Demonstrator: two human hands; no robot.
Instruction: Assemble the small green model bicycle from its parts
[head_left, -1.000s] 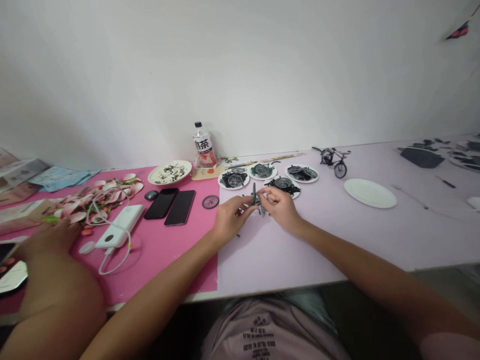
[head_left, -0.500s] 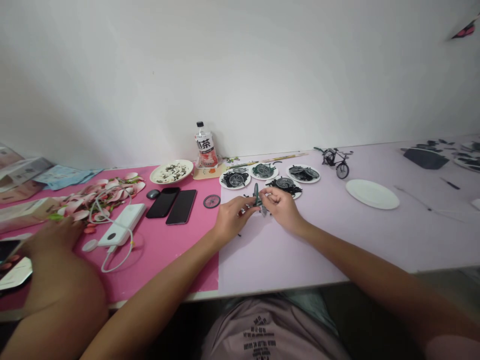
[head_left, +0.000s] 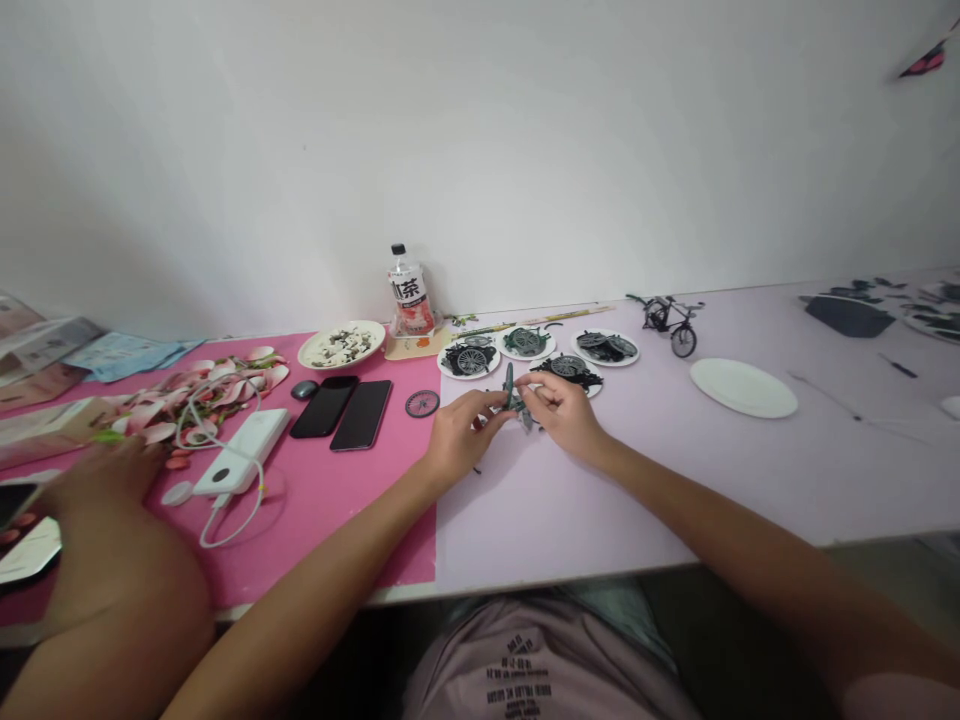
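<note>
Between my two hands, over the lilac part of the table, is a small dark model part with an upright wheel (head_left: 509, 384) seen nearly edge-on. My left hand (head_left: 463, 436) pinches it from the left with thumb and fingers. From the right, my right hand (head_left: 564, 412) holds it with closed fingertips. Just behind the hands stand small white plates with dark parts, among them one with spoked wheels (head_left: 469, 357) and one partly hidden by my right hand (head_left: 571, 370). A loose spoked wheel (head_left: 422, 403) lies flat on the pink surface, left of my left hand.
An assembled small bicycle (head_left: 673, 324) stands at the back right, near an oval white plate (head_left: 742, 388). Leftward are two phones (head_left: 361, 415), a bottle (head_left: 412, 292), a power bank (head_left: 242, 452) with cable, and petals. Another person's arm (head_left: 124, 560) rests at the far left.
The upright wheel has turned or tilted slightly between my hands. Both hands keep nearly the same place and grip.
</note>
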